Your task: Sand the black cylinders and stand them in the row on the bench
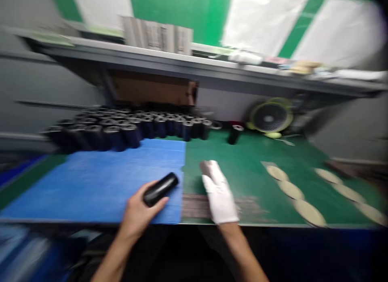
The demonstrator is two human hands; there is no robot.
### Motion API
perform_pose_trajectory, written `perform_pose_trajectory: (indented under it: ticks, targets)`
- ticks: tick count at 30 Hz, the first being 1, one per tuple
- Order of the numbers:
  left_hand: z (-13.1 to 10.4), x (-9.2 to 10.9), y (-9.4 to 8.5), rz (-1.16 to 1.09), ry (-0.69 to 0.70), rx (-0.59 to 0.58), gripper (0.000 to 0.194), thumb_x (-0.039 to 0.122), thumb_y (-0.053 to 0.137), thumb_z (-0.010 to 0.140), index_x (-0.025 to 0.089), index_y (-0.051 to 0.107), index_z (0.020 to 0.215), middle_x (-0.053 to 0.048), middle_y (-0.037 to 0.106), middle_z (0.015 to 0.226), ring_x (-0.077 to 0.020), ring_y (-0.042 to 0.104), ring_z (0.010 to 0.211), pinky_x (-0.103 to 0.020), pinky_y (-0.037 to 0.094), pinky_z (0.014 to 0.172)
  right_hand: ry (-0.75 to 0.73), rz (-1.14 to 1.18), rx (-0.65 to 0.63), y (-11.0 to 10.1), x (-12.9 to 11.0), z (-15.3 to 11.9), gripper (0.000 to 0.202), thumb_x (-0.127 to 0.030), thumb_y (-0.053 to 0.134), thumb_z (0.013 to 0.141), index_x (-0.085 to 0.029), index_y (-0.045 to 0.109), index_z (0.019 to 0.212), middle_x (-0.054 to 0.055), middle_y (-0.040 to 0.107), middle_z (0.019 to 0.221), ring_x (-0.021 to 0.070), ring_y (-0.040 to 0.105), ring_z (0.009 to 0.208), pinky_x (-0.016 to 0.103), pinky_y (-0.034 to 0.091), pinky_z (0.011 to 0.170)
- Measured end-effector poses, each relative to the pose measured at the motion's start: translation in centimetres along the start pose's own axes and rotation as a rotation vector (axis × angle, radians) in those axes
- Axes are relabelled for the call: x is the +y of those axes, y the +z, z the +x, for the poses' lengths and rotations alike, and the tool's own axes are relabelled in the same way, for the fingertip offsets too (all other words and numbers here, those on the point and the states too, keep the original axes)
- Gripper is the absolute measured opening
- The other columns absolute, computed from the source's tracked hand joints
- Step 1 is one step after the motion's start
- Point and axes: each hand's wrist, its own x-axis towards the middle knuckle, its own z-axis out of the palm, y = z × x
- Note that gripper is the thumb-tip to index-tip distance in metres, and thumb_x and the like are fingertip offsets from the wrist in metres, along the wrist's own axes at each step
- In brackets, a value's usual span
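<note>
Firmly held: a glossy black cylinder in my bare left hand

Far back on the left, dark cylinders [112, 138] stand upright in a close crowd, along the back edge of the blue sheet [97, 177] and on past its right side. Nearer me, my left hand [136, 211] is clamped on one black cylinder [160, 189], thumb on the near side and fingers around the far side. It lies tilted above the right part of the sheet, one end pointing away to the right; I can't tell whether it touches down.

I judge it stiff and fairly light for its size, with a smooth skin that could slide in bare fingers. Its middle looks the best place to hold, thumb opposite fingers, leaving both ends free.

To the right, over the green mat [242, 164], my white-gloved right hand [220, 199] has its fingers loosely apart, with nothing held that I can make out; blur hides whether the tips touch anything. Beyond it a lone cylinder [234, 135] stands near the fan [269, 117]. Furthest right, pale discs [291, 189] lie in two slanting rows.
</note>
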Motion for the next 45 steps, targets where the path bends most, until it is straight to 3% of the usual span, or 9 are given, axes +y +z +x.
perform_pose_trajectory:
  ticks: [3, 7, 16, 22, 26, 31, 35, 39, 45]
  targets:
    - [-0.2, -1.2, -3.5, -0.027, -0.047, -0.038, 0.05, 0.035, 0.08, 0.072, 0.019, 0.068, 0.118, -0.005, 0.076, 0.113, -0.0258, 0.072, 0.105, -0.036, 0.057, 0.097, 0.096, 0.21, -0.081, 2.7, 0.8, -1.1, 0.055, -0.046, 0.046, 0.104, -0.017, 0.047, 0.151, 0.012, 0.048, 0.152, 0.0237, 0.048, 0.139, 0.041, 0.04, 0.118]
    - [-0.5, -0.8, -2.5, -0.1, -0.05, -0.063, 0.051, 0.025, 0.079, 0.072, 0.021, 0.066, 0.122, -0.005, 0.074, 0.117, -0.0244, 0.071, 0.108, -0.033, 0.056, 0.097, -0.062, 0.157, -0.182, 3.3, -1.3, -2.9, 0.054, -0.041, 0.05, 0.103, -0.024, 0.042, 0.154, 0.007, 0.039, 0.159, 0.0265, 0.036, 0.147, 0.051, 0.032, 0.123]
    - [-0.8, -0.4, -2.1, -0.158, -0.021, -0.08, 0.044, 0.016, 0.072, 0.075, 0.021, 0.068, 0.119, -0.004, 0.076, 0.11, -0.0207, 0.072, 0.097, -0.026, 0.054, 0.085, -0.525, -0.148, -0.283, 6.0, -6.8, -2.1, 0.045, -0.02, 0.042, 0.102, -0.019, 0.05, 0.146, 0.012, 0.051, 0.149, 0.0329, 0.037, 0.146, 0.039, 0.06, 0.088]
    - [-0.7, -0.6, -1.7, -0.145, -0.011, -0.057, 0.048, 0.016, 0.073, 0.074, 0.022, 0.068, 0.121, -0.003, 0.076, 0.113, -0.0219, 0.072, 0.101, -0.026, 0.055, 0.088, -0.487, -0.184, -0.315, 6.1, -6.3, -1.7, 0.044, -0.018, 0.037, 0.102, -0.019, 0.052, 0.144, 0.009, 0.049, 0.152, 0.0327, 0.038, 0.145, 0.044, 0.056, 0.098]
    - [-0.7, -0.5, -1.7, -0.147, -0.015, -0.059, 0.047, 0.016, 0.071, 0.076, 0.023, 0.068, 0.122, -0.003, 0.075, 0.117, -0.0223, 0.071, 0.106, -0.027, 0.054, 0.093, -0.594, -0.273, -0.228, 6.1, -6.4, -2.2, 0.041, -0.023, 0.041, 0.101, -0.016, 0.057, 0.139, 0.012, 0.057, 0.143, 0.0354, 0.049, 0.137, 0.034, 0.061, 0.068]
    - [-0.8, -0.5, -1.7, -0.129, -0.047, -0.041, 0.044, 0.016, 0.071, 0.074, 0.023, 0.069, 0.118, -0.003, 0.077, 0.11, -0.022, 0.073, 0.097, -0.027, 0.056, 0.085, -0.491, -0.206, -0.289, 6.2, -7.3, -1.8, 0.042, -0.017, 0.04, 0.101, -0.02, 0.056, 0.139, 0.009, 0.052, 0.149, 0.0334, 0.041, 0.143, 0.041, 0.058, 0.095]
    - [-0.9, -0.5, -1.5, -0.133, -0.027, -0.036, 0.041, 0.015, 0.067, 0.078, 0.022, 0.07, 0.118, -0.004, 0.076, 0.116, -0.0224, 0.072, 0.104, -0.028, 0.055, 0.093, -0.586, -0.254, -0.235, 6.2, -7.0, -1.8, 0.043, -0.022, 0.041, 0.1, -0.019, 0.056, 0.139, 0.011, 0.056, 0.144, 0.035, 0.05, 0.136, 0.031, 0.06, 0.061]
    - [-0.8, -0.6, -1.4, -0.105, -0.035, -0.01, 0.039, 0.014, 0.07, 0.074, 0.022, 0.071, 0.112, -0.003, 0.078, 0.104, -0.0224, 0.074, 0.094, -0.027, 0.057, 0.083, -0.491, -0.182, -0.279, 6.1, -7.5, -2.0, 0.043, -0.018, 0.041, 0.1, -0.019, 0.056, 0.14, 0.011, 0.052, 0.149, 0.0347, 0.044, 0.141, 0.042, 0.06, 0.09]
    - [-0.8, -1.0, -1.3, -0.088, 0.007, -0.024, 0.041, 0.02, 0.07, 0.079, 0.023, 0.07, 0.12, -0.004, 0.075, 0.118, -0.0237, 0.072, 0.106, -0.031, 0.056, 0.096, -0.414, -0.07, -0.346, 7.0, -6.6, -0.9, 0.043, -0.024, 0.041, 0.101, -0.026, 0.058, 0.14, 0.007, 0.053, 0.149, 0.0322, 0.043, 0.143, 0.041, 0.061, 0.088]
